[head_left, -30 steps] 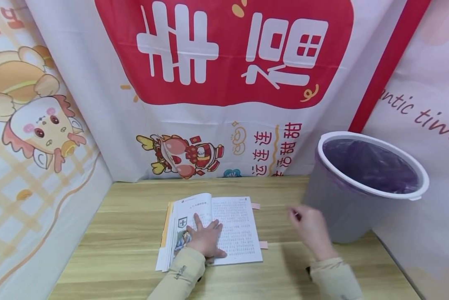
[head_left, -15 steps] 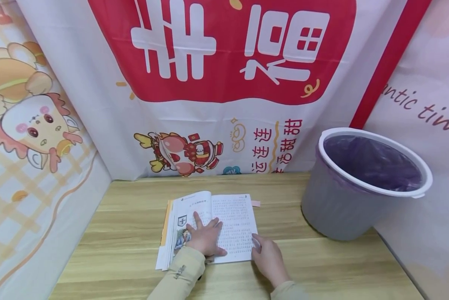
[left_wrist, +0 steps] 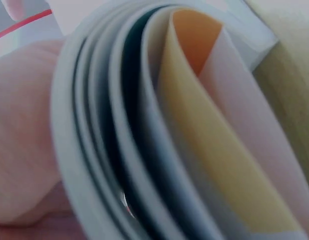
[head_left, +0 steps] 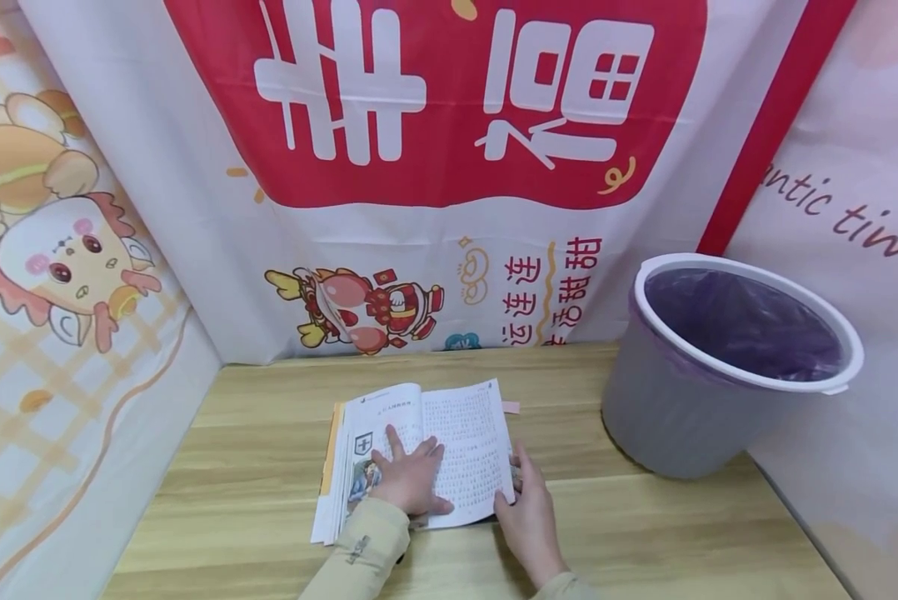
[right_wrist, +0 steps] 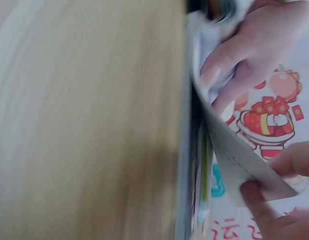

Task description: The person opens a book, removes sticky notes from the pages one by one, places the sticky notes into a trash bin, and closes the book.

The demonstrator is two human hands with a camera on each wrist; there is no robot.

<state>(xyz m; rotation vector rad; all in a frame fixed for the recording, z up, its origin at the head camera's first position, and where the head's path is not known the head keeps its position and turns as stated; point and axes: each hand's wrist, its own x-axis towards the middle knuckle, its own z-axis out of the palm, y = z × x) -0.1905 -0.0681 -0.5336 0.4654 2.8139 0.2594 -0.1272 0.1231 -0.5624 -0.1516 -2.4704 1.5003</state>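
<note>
An open book lies on the wooden table, with printed text on its right page and a picture on its left one. My left hand presses flat across the middle, fingers spread. At the right edge, my right hand pinches the right-hand page between thumb and fingers, and that page is lifted and bent. In the right wrist view the raised page sits between the fingertips. The left wrist view shows curved book pages close up, beside part of the left hand.
A grey bin with a white rim and purple liner stands at the table's right. A pink tab sticks out of the book. Printed cloths hang behind and at both sides. Bare wooden table surrounds the book.
My right hand has come left from beside the bin to the book's right edge and lifted a page there. The left hand has stayed on the book.
</note>
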